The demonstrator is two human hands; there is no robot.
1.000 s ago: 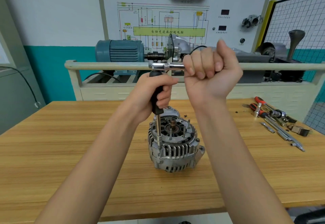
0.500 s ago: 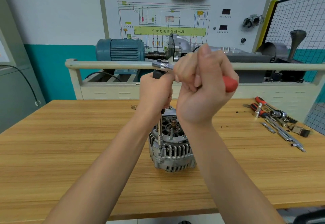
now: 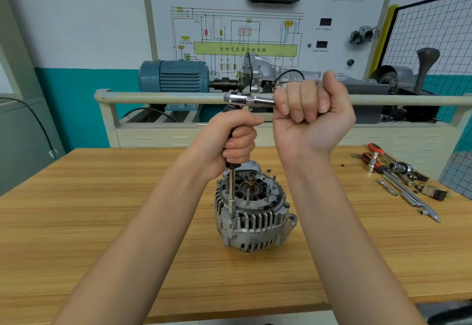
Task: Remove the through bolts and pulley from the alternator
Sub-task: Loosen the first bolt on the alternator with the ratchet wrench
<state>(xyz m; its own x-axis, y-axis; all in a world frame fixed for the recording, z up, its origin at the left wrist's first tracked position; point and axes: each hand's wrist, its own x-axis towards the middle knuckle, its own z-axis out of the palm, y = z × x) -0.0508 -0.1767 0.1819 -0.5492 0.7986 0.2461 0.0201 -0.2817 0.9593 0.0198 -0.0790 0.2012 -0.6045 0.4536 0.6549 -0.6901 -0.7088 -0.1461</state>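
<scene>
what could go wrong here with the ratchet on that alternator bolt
The alternator stands loose on the table, neither hand steadying it, so ratchet torque may tip it. The long extension, held by the left hand, could lean and slip off the bolt. The right hand might then jerk.

The right hand (image 3: 313, 118) hides the ratchet (image 3: 249, 100) handle; the socket's seat on the alternator (image 3: 251, 212) is unclear.

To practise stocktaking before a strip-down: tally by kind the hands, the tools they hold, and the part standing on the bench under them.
Hands: 2 (left hand, right hand)
Ratchet: 1
Extension: 1
Alternator: 1
Total: 5
</scene>
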